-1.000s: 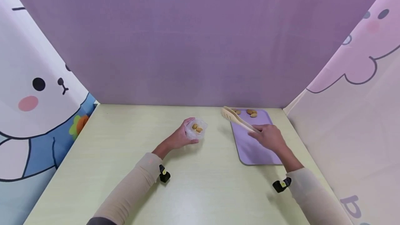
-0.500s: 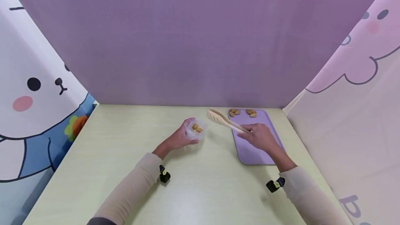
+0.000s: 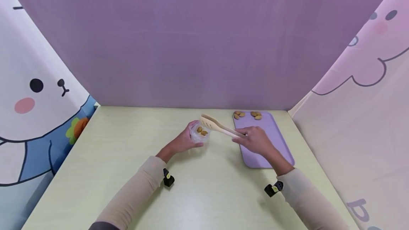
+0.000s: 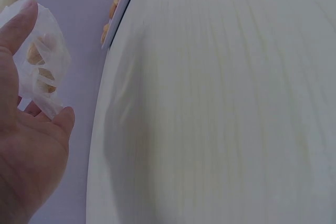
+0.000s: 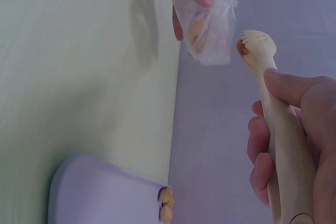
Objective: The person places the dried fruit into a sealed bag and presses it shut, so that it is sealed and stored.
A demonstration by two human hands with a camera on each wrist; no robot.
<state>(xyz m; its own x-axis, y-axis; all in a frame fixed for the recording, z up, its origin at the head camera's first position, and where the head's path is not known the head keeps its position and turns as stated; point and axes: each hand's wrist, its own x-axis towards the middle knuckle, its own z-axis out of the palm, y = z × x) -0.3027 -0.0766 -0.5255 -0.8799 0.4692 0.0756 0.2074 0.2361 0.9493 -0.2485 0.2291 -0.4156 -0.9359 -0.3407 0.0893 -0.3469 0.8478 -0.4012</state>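
Note:
My left hand holds up a thin clear plastic bag, fingers and thumb around its sides and its mouth spread. Inside lie a few brown nuts. My right hand grips cream-coloured tongs by the handles, thumb along one arm. Between the slotted tips of the tongs sits a brown nut, best seen in the right wrist view. In the head view the tips overlap the bag's upper right edge. The tongs' tips hide part of the nut they pinch.
To the right lies a purple tray, with two small clusters of nuts along its far edge. A pale wooden table bears it. A purple panel rises behind the table, and printed cloths flank both sides.
My right hand has carried the tongs leftward from over the tray's far left corner to the bag, uncovering the left cluster of nuts. My left hand and the bag have stayed in place.

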